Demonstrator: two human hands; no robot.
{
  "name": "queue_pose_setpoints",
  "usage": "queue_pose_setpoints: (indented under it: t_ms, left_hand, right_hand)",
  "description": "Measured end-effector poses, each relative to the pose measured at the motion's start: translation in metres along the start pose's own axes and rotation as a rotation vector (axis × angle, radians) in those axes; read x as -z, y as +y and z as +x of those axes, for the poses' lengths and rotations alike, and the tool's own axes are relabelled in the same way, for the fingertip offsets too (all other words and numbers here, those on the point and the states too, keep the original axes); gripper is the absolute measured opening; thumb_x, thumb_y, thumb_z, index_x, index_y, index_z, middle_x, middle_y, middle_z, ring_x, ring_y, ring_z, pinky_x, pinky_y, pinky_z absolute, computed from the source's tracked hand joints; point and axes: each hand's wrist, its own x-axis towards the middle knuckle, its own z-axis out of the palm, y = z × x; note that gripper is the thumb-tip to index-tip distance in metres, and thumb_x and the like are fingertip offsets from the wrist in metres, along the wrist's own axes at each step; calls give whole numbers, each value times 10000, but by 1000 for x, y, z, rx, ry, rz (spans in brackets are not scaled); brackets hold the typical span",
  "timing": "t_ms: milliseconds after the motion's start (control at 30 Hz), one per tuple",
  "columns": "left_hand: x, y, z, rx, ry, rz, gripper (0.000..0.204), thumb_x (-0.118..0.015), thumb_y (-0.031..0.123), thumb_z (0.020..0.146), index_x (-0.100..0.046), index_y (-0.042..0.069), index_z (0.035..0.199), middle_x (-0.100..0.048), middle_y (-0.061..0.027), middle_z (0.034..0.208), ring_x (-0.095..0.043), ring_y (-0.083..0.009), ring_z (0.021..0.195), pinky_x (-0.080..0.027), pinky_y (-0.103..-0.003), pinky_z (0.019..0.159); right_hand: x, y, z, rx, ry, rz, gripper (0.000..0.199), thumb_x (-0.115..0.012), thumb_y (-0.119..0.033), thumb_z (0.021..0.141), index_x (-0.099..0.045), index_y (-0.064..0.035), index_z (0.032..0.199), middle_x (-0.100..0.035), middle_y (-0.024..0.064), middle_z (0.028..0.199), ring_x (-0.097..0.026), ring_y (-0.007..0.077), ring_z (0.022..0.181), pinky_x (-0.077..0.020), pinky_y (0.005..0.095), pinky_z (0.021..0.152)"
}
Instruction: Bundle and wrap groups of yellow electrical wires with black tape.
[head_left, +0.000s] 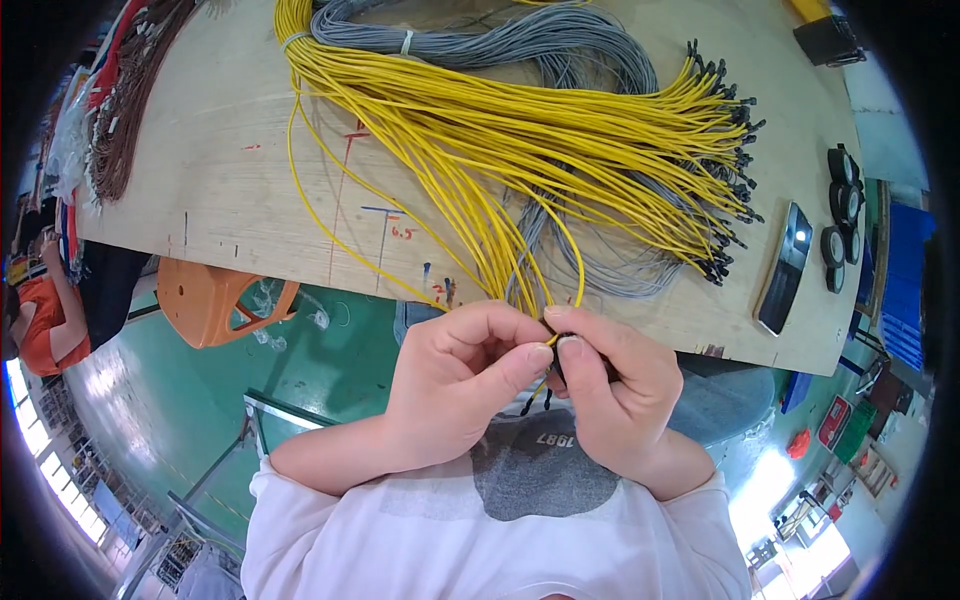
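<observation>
My left hand (pixel 465 375) is closed in a pinch around the end of a yellow cable (pixel 552 340) at the table's front edge. Right beside it, my right hand (pixel 625 385) pinches a dark strip that looks like black tape (pixel 560 368) against that cable; the fingers hide most of it. Both sets of fingertips nearly touch. From my hands, several yellow strands run back to a large yellow cable bundle (pixel 480 115) on the table. Its many free ends, black-tipped (pixel 740 160), fan out to the right. A couple of black tips hang below my hands.
Grey cables (pixel 480 45) lie behind and under the yellow ones. On the right of the wooden table (pixel 250 200) are a phone (pixel 783 268) and several black tape rolls (pixel 845 203). Brown wires (pixel 135 110) lie far left. An orange stool (pixel 190 300) stands below; a person in orange (pixel 55 325) is at left.
</observation>
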Motion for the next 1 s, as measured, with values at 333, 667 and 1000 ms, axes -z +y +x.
queue_pose_setpoints:
  t_ms: [333, 667, 1000]
  left_hand:
    - [10, 6, 0, -98, 32, 189, 53, -601, 0, 801, -548, -4, 802, -523, 3, 740, -458, -17, 620, -363, -156, 531]
    - [19, 21, 1, -870, -105, 1185, 211, -651, -76, 637, -590, 11, 819, -521, -69, 620, -493, -180, 492, -368, -250, 416]
    - [21, 13, 5, -995, -77, 1357, 225, -683, -42, 597, -588, -8, 799, -527, -61, 612, -496, -189, 461, -366, -280, 389]
  right_hand:
    - [24, -1, 32, 333, -323, -344, 281, -667, -125, 719, -611, -52, 984, -545, 50, 710, -506, 228, 652, -392, 339, 637]
    - [29, -19, 59, 535, -562, -473, 173, -671, -79, 636, -564, -52, 769, -481, 72, 816, -455, 264, 785, -360, 354, 691]
    - [14, -35, 68, 190, -596, -320, 291, -590, -5, 741, -528, -22, 1026, -571, 84, 852, -549, 188, 785, -414, 301, 749]
